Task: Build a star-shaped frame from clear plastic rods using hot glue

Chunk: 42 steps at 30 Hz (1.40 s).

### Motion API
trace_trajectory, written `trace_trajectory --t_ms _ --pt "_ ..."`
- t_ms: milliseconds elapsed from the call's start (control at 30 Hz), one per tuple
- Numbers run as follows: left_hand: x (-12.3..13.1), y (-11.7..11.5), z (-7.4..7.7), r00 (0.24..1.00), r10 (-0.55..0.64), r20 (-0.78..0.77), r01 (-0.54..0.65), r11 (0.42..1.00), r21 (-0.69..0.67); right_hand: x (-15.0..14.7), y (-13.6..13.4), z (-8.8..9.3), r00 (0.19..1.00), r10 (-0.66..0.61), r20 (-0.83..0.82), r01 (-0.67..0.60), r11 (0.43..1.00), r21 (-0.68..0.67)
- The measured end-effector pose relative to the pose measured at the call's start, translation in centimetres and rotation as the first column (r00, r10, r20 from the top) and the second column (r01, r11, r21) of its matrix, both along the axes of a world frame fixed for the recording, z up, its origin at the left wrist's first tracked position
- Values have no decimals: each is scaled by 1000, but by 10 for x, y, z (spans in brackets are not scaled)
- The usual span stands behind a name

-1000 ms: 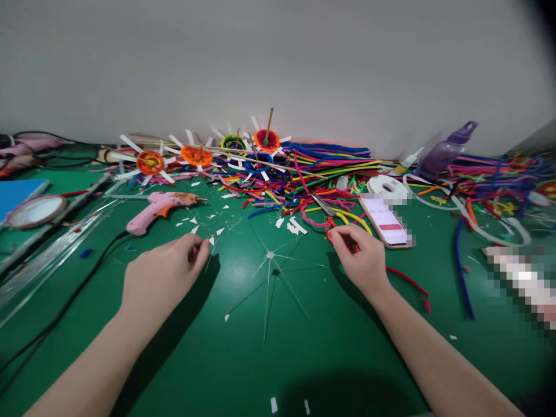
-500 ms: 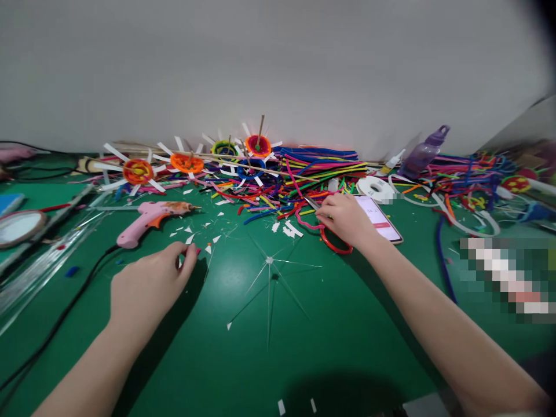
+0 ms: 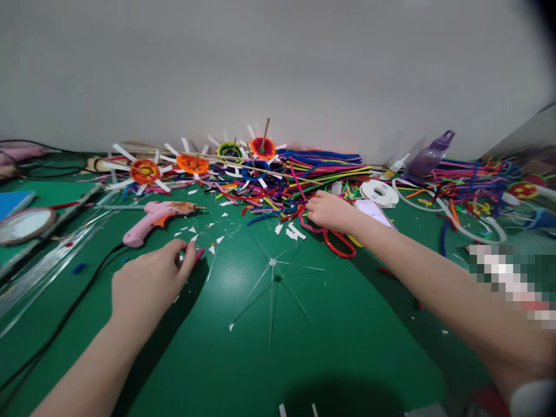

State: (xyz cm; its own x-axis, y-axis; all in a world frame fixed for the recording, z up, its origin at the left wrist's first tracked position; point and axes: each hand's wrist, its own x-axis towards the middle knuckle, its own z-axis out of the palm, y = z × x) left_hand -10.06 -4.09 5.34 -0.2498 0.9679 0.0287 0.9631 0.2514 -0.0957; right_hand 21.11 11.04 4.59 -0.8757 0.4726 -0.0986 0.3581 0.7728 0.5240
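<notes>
My left hand [image 3: 152,278] hovers over the left part of the green table, thumb and forefinger pinched on a short pink piece [image 3: 198,255], perhaps pipe cleaner. My right hand [image 3: 328,211] reaches to the front of the pipe cleaner heap [image 3: 324,168], fingers curled down; what they grip is hidden. Beneath that hand lies a pair of scissors with red handles [image 3: 339,244], its blades covered. A wavy pink pipe cleaner [image 3: 303,221] runs beside the fingertips. Between my hands stands a star of thin clear spokes [image 3: 273,262] joined at the centre.
A pink glue gun [image 3: 150,223] with a black cord lies left. Behind it stand several colourful discs with white strips [image 3: 145,171]. Paper scraps [image 3: 295,233] litter the middle. Right are a phone [image 3: 374,212], a white spool [image 3: 379,193] and a purple bottle [image 3: 430,157].
My right hand has shifted left off the scissors' handle side, towards the pipe cleaners; the scissors stay put. My left hand keeps its pinch almost in place. The view has shifted slightly.
</notes>
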Motion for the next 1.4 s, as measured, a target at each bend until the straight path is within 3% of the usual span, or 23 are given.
trace_trajectory --t_ms 167,400,667,767,833,933,1000,1067,1133,1233,1300,1400 --pt "-1 -1 1 1000 -24 -10 24 1000 9 -5 1 -1 999 8 31 -7 1000 -19" --pt "-1 0 3 998 -21 56 21 1000 -3 -14 -8 1 994 14 -106 -21 997 -69" --pt "1 0 6 995 -11 103 14 999 -35 -20 -17 15 952 -87 -292 55 991 -118" --pt "-1 -1 4 994 -19 111 22 999 -26 -23 -20 22 960 -97 -263 71 992 -106" --pt "-1 -1 3 993 -14 117 17 1000 -22 -25 -21 29 972 -138 -189 123 989 -88" --pt "-1 -1 5 992 8 128 -5 1000 -22 -24 -24 43 936 -329 -128 323 944 -70" --pt "-1 -1 7 988 16 152 -15 1000 -9 -21 -29 54 867 -443 -229 442 895 -59" --pt "-2 -1 6 980 8 198 -15 999 35 -19 -36 64 777 -436 -454 471 881 -39" --pt "-4 -2 2 967 -11 255 -18 994 111 -20 -47 71 647 -371 -666 402 908 -116" --pt "-7 -7 -7 950 -164 265 82 952 295 -32 -71 75 505 -343 -792 97 934 -343" --pt "-7 -12 -13 904 -369 217 243 859 450 -44 -88 74 495 -357 -793 -92 885 -456" --pt "-3 -18 -18 743 -656 130 453 637 624 -62 -108 68 583 -321 -746 -234 813 -533"
